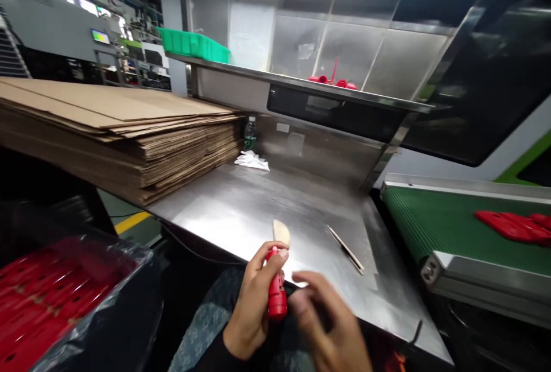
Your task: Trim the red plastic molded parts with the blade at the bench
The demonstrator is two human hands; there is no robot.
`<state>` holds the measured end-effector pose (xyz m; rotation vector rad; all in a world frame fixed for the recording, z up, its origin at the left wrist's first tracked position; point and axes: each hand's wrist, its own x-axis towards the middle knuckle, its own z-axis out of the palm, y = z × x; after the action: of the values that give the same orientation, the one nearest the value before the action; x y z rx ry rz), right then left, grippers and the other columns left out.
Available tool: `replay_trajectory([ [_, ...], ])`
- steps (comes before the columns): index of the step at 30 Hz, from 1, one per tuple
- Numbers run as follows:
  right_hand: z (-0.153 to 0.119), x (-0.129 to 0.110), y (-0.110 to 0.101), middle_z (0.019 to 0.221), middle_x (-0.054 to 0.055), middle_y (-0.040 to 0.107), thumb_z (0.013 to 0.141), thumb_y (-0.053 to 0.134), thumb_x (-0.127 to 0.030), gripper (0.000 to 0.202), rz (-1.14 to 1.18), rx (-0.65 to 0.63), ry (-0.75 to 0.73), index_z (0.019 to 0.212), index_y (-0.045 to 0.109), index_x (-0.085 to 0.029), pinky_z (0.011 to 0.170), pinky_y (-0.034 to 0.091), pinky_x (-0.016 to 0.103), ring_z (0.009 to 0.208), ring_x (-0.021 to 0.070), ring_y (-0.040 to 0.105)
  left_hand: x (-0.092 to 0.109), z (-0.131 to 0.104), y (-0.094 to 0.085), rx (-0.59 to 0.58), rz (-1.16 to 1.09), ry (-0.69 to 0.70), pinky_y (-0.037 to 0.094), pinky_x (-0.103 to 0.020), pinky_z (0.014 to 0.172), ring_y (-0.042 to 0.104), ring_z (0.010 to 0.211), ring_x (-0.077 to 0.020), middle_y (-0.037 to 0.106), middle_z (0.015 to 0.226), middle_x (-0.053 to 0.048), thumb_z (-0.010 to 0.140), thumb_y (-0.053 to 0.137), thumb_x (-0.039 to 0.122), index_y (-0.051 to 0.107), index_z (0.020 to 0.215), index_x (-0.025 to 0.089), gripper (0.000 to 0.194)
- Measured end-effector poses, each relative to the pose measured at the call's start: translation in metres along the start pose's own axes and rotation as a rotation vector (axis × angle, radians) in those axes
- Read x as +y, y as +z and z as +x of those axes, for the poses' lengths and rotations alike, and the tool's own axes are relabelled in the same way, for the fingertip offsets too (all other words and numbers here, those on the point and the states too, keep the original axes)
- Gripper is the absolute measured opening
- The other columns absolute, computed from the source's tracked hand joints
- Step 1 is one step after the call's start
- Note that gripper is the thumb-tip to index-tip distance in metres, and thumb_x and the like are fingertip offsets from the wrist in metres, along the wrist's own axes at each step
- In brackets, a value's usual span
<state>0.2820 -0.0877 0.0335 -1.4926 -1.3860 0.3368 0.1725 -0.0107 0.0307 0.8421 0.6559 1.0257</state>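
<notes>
1. Left hand [249, 303]: fingers wrapped around a red-handled tool [276, 289], thumb near the top of the handle. The tool stands roughly upright, its pale blade [282, 232] pointing up and away from the person. The hand sits at the near edge of the steel table [258, 205], over the person's lap.
2. Right hand [331, 326]: just beside the tool's lower end, fingers loosely curled, blurred. Cannot tell whether it touches the handle; it grips nothing that can be made out.
3. Tool position: at the front edge of the table, centre bottom of the view, held clear of the table surface as far as can be seen.
4. On the table, right of the blade: a thin pale stick [345, 248] lying flat at a slant, apart from both hands.
5. Far back of the table: a crumpled white cloth [252, 161] and, just behind it, a bottle [250, 134] standing against the back wall.
6. Left side: a tall stack of flat cardboard sheets [120, 131], its corner overhanging the table's left edge.
7. Lower left: a bin lined with clear plastic, holding red parts [51, 297].
8. Right: a green conveyor belt [439, 223] carrying red moulded pieces [516, 225].
9. Above: a steel shelf [301, 82] bearing a green tray [193, 45] and small red items [331, 79].
</notes>
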Motion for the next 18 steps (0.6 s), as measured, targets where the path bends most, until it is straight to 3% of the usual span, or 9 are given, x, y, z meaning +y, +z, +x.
replay_trajectory([
  [2,0.029,0.013,-0.029,0.11,0.004,0.063,0.092,0.046,-0.057,0.039,-0.326,0.198,0.057,0.112,0.059,-0.027,0.079,0.051,0.03,0.094,0.0179,0.06,0.003,0.002,-0.001,-0.028,-0.032,-0.036,0.033,-0.014,0.045,0.043,0.058,-0.0041,0.051,0.085,0.002,0.086,0.064,0.036,0.061,0.093,0.021,0.016],
  [5,0.082,0.051,-0.062,0.115,0.012,0.054,0.091,0.048,-0.058,0.05,-0.574,0.243,0.183,0.12,0.055,-0.018,0.091,0.042,0.05,0.102,0.0256,0.053,0.007,0.002,-0.005,-0.082,-0.045,-0.08,0.027,-0.015,0.039,0.048,0.059,-0.0056,0.05,0.091,0.001,0.087,0.061,0.039,0.062,0.095,0.022,0.019],
  [8,0.118,0.093,-0.068,0.086,0.001,0.053,0.09,0.054,-0.051,0.038,-0.653,0.14,0.25,0.094,0.061,-0.015,0.081,0.046,0.04,0.081,0.0162,0.054,0.01,-0.002,-0.007,-0.123,-0.046,-0.105,0.026,-0.015,0.037,0.055,0.064,-0.0096,0.049,0.097,-0.001,0.089,0.057,0.046,0.063,0.1,0.023,0.027],
  [11,0.126,0.116,-0.059,0.069,-0.005,0.045,0.088,0.061,-0.037,0.025,-0.64,0.082,0.242,0.074,0.054,-0.017,0.063,0.042,0.028,0.062,0.0101,0.044,0.016,-0.005,-0.009,-0.143,-0.047,-0.11,0.026,-0.016,0.036,0.057,0.067,-0.011,0.05,0.101,-0.002,0.09,0.056,0.047,0.064,0.099,0.023,0.027],
  [14,0.106,0.101,-0.052,0.068,-0.004,0.049,0.094,0.046,-0.034,0.021,-0.53,0.038,0.156,0.083,0.054,-0.018,0.059,0.039,0.027,0.06,0.0106,0.047,0.023,-0.005,-0.014,-0.156,-0.057,-0.102,0.026,-0.016,0.037,0.056,0.067,-0.0106,0.051,0.097,-0.002,0.089,0.058,0.042,0.065,0.099,0.021,0.024],
  [16,0.078,0.072,-0.048,0.072,-0.003,0.055,0.097,0.038,-0.04,0.026,-0.41,-0.036,0.098,0.103,0.054,-0.02,0.059,0.043,0.026,0.062,0.0122,0.054,0.027,-0.005,-0.017,-0.147,-0.061,-0.094,0.026,-0.016,0.038,0.055,0.067,-0.0104,0.051,0.096,-0.002,0.089,0.059,0.04,0.066,0.1,0.021,0.023],
  [18,0.045,0.035,-0.043,0.079,-0.003,0.059,0.098,0.037,-0.049,0.041,-0.303,-0.11,0.051,0.132,0.041,-0.028,0.062,0.05,0.023,0.071,0.0133,0.061,0.032,-0.005,-0.018,-0.134,-0.064,-0.089,0.027,-0.016,0.04,0.055,0.068,-0.0099,0.052,0.096,-0.002,0.089,0.06,0.038,0.067,0.101,0.02,0.023],
])
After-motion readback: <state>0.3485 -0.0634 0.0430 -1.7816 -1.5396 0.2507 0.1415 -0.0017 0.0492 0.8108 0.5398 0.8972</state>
